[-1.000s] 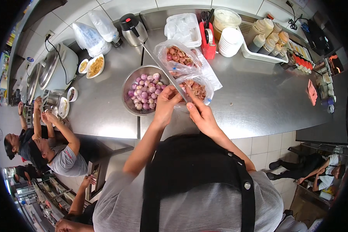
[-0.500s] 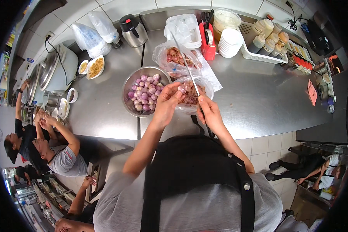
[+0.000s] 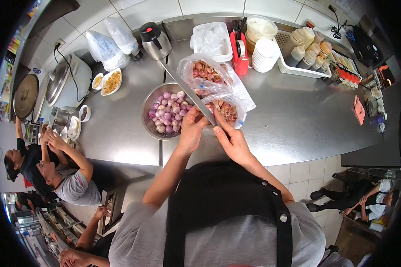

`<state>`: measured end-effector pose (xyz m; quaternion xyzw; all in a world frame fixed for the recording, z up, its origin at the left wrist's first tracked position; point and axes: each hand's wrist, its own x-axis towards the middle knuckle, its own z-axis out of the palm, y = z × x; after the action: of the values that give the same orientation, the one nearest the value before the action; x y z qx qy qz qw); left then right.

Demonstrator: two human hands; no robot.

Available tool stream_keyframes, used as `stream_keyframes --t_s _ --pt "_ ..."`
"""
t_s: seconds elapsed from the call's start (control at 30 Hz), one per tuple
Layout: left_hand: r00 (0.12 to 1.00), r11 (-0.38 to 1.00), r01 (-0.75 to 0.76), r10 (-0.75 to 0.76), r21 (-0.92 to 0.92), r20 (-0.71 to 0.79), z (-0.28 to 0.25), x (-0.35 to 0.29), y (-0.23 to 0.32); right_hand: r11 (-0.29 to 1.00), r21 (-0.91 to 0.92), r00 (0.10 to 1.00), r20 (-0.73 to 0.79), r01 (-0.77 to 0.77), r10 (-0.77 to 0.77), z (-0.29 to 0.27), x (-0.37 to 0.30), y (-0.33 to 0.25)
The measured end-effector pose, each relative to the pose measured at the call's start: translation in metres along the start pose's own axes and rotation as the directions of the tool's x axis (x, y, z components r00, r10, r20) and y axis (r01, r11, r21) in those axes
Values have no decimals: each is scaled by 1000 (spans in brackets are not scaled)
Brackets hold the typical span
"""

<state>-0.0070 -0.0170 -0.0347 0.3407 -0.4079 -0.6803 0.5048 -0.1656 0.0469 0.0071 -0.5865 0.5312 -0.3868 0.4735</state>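
My right hand (image 3: 232,141) is closed on the handle of a large kitchen knife (image 3: 186,88), its broad blade slanting up and left. Just left of it, my left hand (image 3: 193,131) pinches a shallot, now mostly hidden by the blade and fingers. Peeled purple shallots (image 3: 168,111) fill a metal bowl (image 3: 145,121) beside my left hand. Beyond the blade lies an open clear plastic bag (image 3: 186,66) of unpeeled reddish shallots. A second plastic bag (image 3: 241,107), holding brownish peelings (image 3: 227,110), sits right in front of my hands.
Along the back of the steel counter (image 3: 294,115) stand a thermal jug (image 3: 156,42), a tub of clear lids (image 3: 209,42), a red tape dispenser (image 3: 240,55), stacked white cups (image 3: 265,53) and a basket of sauce bottles (image 3: 305,69). Co-workers (image 3: 75,178) stand at left.
The knife has turned, its tip swinging left across the bowl's edge, and its blade now covers the shallot. Both hands have come slightly nearer me. At left, a co-worker's pot lid has been raised.
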Motion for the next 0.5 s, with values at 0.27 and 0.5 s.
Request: stream_keyframes --t_s 0.27,0.5 --pt "999 999 -1 -1 38 51 -4 2 -3 918 387 996 15 -86 88 -2 2 7" --pt "993 998 64 -61 -29 104 -2 -3 10 810 548 971 18 -207 236 -12 8 33"
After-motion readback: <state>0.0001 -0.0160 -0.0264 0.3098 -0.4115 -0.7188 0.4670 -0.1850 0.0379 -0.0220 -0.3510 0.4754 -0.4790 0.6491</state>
